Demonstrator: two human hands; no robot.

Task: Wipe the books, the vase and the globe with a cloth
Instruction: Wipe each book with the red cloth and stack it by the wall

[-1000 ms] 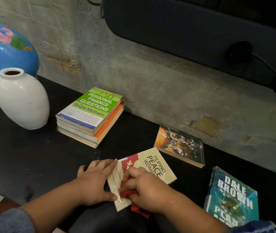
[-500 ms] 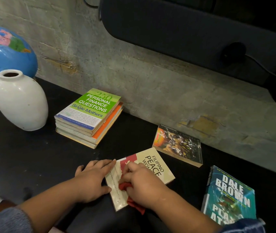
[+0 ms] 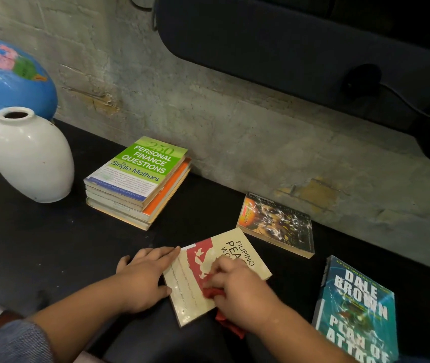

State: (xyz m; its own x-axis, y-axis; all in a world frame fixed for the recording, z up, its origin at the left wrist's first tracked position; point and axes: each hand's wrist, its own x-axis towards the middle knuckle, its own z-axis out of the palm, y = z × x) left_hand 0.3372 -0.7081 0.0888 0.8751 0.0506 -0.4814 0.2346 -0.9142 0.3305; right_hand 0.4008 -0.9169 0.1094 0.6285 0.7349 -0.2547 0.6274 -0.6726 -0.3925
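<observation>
Scene: a person's 2 hands work at the front edge of a black tabletop set against a rough grey wall.
Book being wiped: a cream paperback with a red patch lies flat near the middle of the front edge, directly under both hands.
Long axis: it runs diagonally, from near-left to far-right.
Left hand: spread flat with straight fingers, it presses the book's left edge to steady it.
Right hand: curled, it grips a bunched red cloth on the near half of the cover.
Key relation: the uncovered far-right half lies ahead of the right hand, so a stroke would probably follow the long axis away from the body.
Other books: a stack towards the back edge at left; a dark paperback just beyond; a teal paperback near the front-right corner.
Vase and globe: far left, well apart from both hands and nearer the left one.
</observation>
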